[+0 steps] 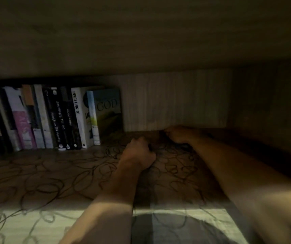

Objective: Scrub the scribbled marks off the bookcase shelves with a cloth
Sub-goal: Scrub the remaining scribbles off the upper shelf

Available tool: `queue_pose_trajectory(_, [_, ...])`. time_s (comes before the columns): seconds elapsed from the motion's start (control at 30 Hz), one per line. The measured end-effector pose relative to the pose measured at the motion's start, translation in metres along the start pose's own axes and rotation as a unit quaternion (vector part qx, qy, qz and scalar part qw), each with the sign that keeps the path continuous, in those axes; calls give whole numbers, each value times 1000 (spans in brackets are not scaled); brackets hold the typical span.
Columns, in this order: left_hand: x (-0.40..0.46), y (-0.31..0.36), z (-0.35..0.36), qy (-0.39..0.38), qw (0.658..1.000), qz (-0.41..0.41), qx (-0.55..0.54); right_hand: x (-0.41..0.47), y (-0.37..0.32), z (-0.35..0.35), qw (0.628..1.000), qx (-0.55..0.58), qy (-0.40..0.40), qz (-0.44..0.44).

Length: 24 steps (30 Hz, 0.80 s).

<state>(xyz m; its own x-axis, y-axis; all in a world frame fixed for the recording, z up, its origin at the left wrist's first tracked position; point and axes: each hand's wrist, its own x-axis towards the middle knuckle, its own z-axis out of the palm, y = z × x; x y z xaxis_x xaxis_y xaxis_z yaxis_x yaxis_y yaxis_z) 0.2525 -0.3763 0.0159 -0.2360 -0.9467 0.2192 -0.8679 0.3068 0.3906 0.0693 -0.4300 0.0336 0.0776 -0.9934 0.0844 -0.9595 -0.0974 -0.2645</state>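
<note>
Both forearms enter from the lower right; left hand point(137, 154) and right hand point(177, 133) sit curled at frame centre on the scribbled shelf point(44, 173), apparently scrubbing. No cloth is discernible; their grasp cannot be told. Books point(53, 118) stand upper left, leaving that area free.

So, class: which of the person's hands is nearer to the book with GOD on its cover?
The left hand. It is low on the scribbled shelf, just right of the GOD book; the right hand is farther right, near the back panel.
</note>
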Motion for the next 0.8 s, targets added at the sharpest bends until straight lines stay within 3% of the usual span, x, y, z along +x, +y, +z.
queue_pose_trajectory(0.17, [3, -4, 2, 16, 1000, 11, -12, 9, -24, 13, 999, 26, -23, -15])
queue_pose_trajectory(0.3, [7, -5, 4, 29, 999, 11, -12, 7, 2, 6, 998, 49, -36, -26])
queue_pose_trajectory(0.47, [8, -3, 6, 22, 1000, 4, -2, 11, -6, -2, 1000, -13, -16, -3])
queue_pose_trajectory(0.67, [5, -2, 1, 36, 999, 25, -17, -2, -7, 5, 995, 47, -40, -75])
queue_pose_trajectory(0.73, [6, -4, 3, 35, 999, 21, -16, -8, 2, -2, 995, 38, -69, -61])
queue_pose_trajectory(0.8, [7, -4, 4, 30, 999, 13, -13, -12, 8, -7, 998, 26, -49, -27])
